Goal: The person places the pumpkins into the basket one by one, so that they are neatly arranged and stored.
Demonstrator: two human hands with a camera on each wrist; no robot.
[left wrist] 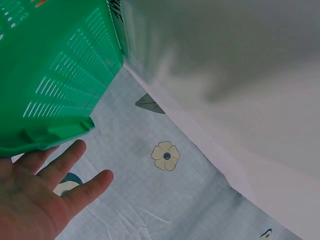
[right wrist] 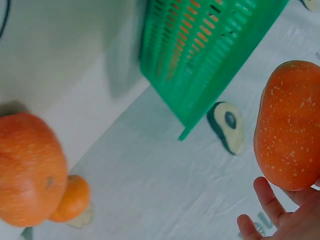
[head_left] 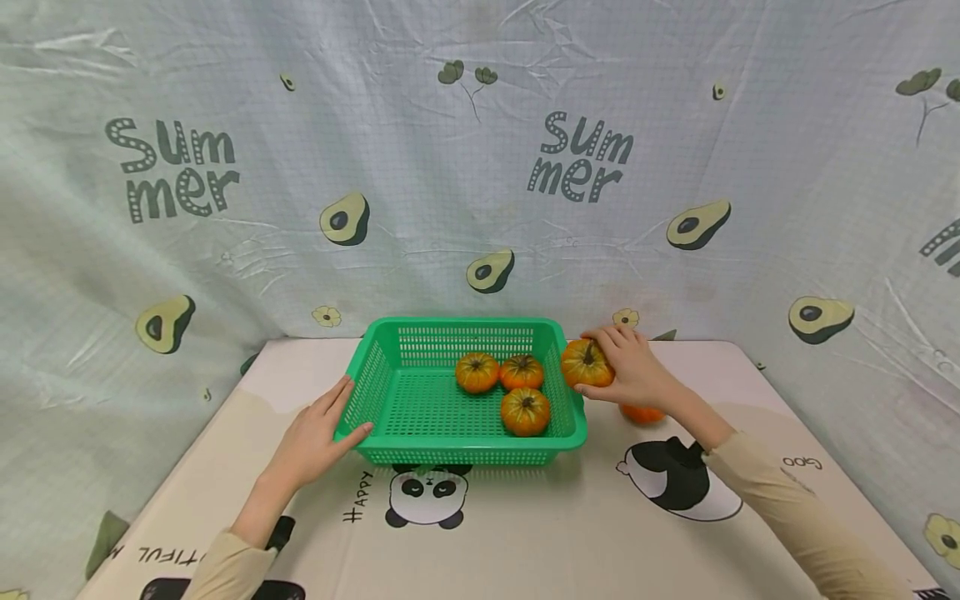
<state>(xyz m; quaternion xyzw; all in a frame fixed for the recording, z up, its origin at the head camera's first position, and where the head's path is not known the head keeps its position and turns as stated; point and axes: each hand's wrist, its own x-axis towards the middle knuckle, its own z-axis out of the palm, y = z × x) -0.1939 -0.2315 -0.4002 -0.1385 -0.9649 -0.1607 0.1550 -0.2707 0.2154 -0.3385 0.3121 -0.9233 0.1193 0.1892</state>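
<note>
A green plastic basket (head_left: pixel 435 442) stands on the table with three small orange-and-green pumpkins inside, one being the front pumpkin (head_left: pixel 525 412). My right hand (head_left: pixel 630 367) grips another pumpkin (head_left: pixel 587 363) just beside the basket's right rim, stem up. In the right wrist view this pumpkin (right wrist: pixel 290 125) shows its orange underside, with fingers at its lower edge. My left hand (head_left: pixel 318 433) rests against the basket's left rim. Its fingers are extended and spread in the left wrist view, fingertips right at the rim (left wrist: pixel 50 137).
Behind my right wrist an orange pumpkin (head_left: pixel 642 414) lies on the table, partly hidden. The right wrist view shows a large pumpkin (right wrist: pixel 30 170) and a smaller orange fruit (right wrist: pixel 72 199) beside it. A printed cloth (head_left: pixel 420 167) hangs behind the table.
</note>
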